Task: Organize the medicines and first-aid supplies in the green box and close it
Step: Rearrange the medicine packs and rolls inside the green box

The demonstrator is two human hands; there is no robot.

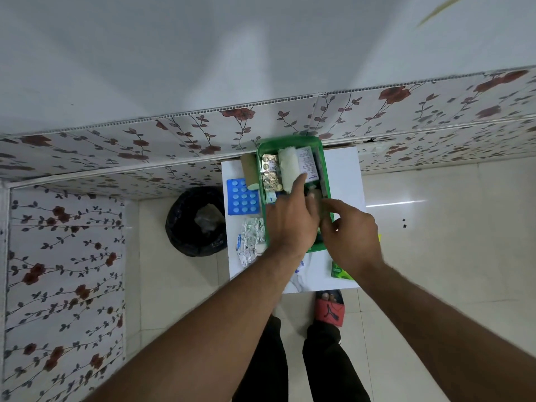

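Observation:
The open green box (290,142) sits on a small white table (342,169). Inside it lie gold blister strips (269,172), a white cotton roll (288,166), a white printed carton (309,163) and a dark tube (320,169). My left hand (290,221) reaches into the box, fingers spread, its index fingertip touching the cotton roll and carton. My right hand (351,230) hovers over the box's near right corner with fingers curled; what it pinches is hidden. Left of the box lie a blue tablet strip (242,200), a brown roll (249,169) and crumpled silver strips (251,239).
A green packet (339,271) lies at the table's near right, white wrappers (301,274) near the front edge. A black-lined waste bin (197,221) stands on the tiled floor left of the table. Floral wall panels rise behind and to the left. My feet are under the front edge.

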